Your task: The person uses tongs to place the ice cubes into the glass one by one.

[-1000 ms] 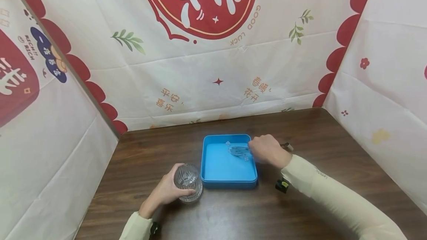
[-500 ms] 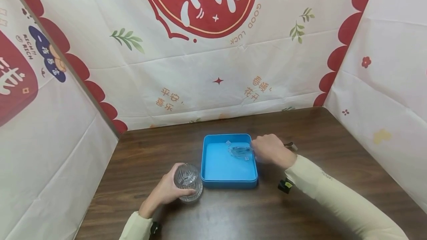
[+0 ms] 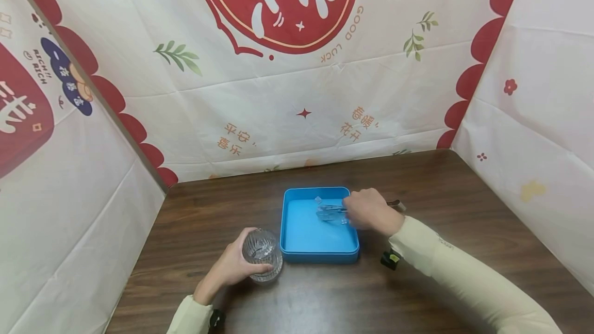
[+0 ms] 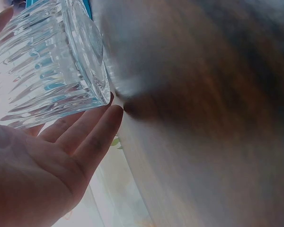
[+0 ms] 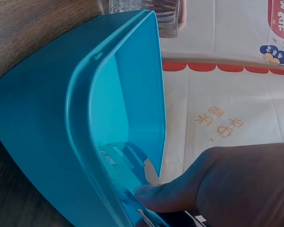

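A clear ribbed drinking glass (image 3: 261, 247) stands on the table just left of the shallow blue box (image 3: 303, 238). My left hand (image 3: 232, 266) grips it from the left, thumb across the near side. In the left wrist view the glass (image 4: 52, 71) sits between thumb and fingers, its base close to the tabletop. My right hand (image 3: 370, 211) holds metal tongs (image 3: 330, 212) over the box's right side, their tips down inside it. Small clear cubes (image 3: 318, 199) lie around the tips; whether one is pinched cannot be told. The right wrist view shows my thumb (image 5: 156, 196) pressing on the tongs.
The wooden table (image 3: 213, 205) extends around the box and glass. Printed white cloth (image 3: 278, 97) hangs behind the table and along both sides. In the right wrist view, the box's wall (image 5: 42, 104) rises close to the right hand.
My right hand moved slightly right, then back left, and the tong tips shifted a little among the cubes. My left hand and the glass stay put.
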A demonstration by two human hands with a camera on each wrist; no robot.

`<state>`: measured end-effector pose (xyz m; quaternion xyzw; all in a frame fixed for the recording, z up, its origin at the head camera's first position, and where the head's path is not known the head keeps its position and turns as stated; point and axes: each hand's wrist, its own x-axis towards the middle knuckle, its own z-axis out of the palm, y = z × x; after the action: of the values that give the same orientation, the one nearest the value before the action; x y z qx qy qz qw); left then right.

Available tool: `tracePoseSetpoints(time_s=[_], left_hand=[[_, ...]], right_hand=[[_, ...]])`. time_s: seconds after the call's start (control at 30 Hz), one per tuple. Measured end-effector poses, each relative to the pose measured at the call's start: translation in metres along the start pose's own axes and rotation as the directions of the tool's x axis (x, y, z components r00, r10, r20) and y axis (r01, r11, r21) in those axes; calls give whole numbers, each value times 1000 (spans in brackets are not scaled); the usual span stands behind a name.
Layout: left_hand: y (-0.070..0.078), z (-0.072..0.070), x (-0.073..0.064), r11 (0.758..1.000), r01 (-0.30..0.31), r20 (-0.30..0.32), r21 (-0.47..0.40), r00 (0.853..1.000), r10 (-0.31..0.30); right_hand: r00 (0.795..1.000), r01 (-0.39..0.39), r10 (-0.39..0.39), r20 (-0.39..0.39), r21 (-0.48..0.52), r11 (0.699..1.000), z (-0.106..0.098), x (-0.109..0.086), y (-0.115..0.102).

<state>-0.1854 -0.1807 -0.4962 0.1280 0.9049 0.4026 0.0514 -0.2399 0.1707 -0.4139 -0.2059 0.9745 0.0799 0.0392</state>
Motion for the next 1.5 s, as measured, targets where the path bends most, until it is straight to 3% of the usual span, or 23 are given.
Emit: tracePoseSetpoints(time_s=[0.5,1.0,1.5], left_hand=[[1,-1,-1,1000,-7,1,-23,1000,7],[0,0,-1,1000,-8,-5,-13,1000,8],[0,0,-1,999,-30,-3,-19,1000,30]], right_hand=[[1000,8,-9,2,55,998,-1,-1,-5],[999,-10,10,-38,7,1000,6,-9,-4],[996,-28,38,-85,119,992,5,-14,3]])
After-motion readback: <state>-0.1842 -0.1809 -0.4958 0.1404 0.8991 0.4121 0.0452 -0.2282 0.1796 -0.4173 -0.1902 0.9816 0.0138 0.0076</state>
